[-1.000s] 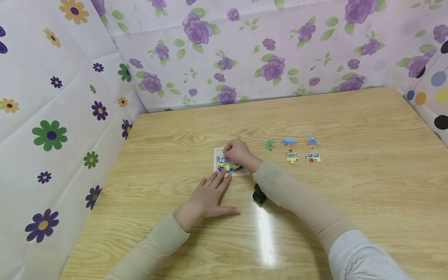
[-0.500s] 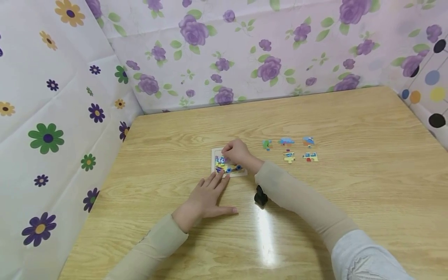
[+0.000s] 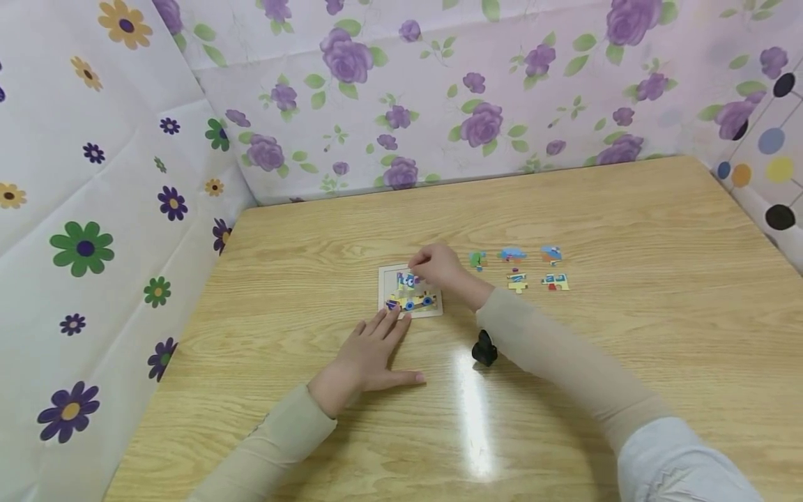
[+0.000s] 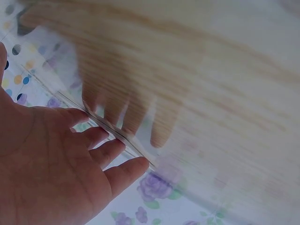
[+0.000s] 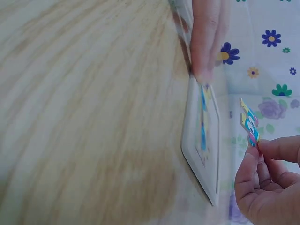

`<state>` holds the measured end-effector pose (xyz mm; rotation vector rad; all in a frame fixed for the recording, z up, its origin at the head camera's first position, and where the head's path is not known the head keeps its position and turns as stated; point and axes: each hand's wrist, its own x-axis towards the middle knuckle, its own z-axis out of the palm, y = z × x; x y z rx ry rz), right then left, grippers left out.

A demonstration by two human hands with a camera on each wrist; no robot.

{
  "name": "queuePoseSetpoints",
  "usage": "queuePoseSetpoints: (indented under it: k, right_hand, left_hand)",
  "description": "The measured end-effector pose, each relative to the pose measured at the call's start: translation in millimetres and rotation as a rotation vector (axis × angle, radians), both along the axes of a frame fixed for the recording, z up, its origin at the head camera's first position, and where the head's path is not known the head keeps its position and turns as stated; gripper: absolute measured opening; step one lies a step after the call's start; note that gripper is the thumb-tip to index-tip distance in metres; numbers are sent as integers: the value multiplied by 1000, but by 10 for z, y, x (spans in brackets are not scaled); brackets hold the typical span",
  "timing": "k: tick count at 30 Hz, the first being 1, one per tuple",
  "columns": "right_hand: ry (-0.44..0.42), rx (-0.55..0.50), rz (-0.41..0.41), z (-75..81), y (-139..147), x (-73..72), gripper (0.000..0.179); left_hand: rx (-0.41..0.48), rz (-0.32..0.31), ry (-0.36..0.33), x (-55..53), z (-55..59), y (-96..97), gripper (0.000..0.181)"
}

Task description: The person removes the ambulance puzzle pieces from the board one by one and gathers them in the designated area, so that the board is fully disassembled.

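My right hand [image 3: 439, 266] pinches a jigsaw piece [image 5: 251, 124] printed with cartoon eyes between thumb and fingertips. In the right wrist view, the piece stands tilted, apart from the white puzzle tray [image 5: 199, 171]. Within the tray [image 3: 381, 287], seen from the head, a row of yellow and blue pieces [image 3: 410, 305] with wheels lies along the bottom. My left hand [image 3: 366, 355] lies spread, its fingertips at the tray's near edge. The left wrist view shows those straight fingers [image 4: 126, 174] against that edge.
Several loose jigsaw pieces lie right of the tray, among them a green one [image 3: 477, 260], a blue one [image 3: 513, 254] and a red-and-yellow one [image 3: 555, 282]. A black device [image 3: 484, 348] is at the right wrist. Flowered cloth [image 3: 351, 139] stands behind the table.
My right hand has moved right and slightly away, bringing the eyed jigsaw piece with it from the tray's left side. The left hand has stayed at the tray edge.
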<state>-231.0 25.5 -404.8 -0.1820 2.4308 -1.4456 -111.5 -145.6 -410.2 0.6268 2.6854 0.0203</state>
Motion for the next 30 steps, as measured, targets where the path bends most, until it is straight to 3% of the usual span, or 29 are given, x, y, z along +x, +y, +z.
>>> queuePoseSetpoints:
  k: [13, 30]
  right_hand:
    - [110, 24, 9, 67, 296, 67, 14]
    - [102, 85, 17, 43, 631, 143, 16]
  left_hand:
    - [14, -10, 3, 7, 10, -23, 100]
    - [17, -11, 35, 9, 14, -45, 98]
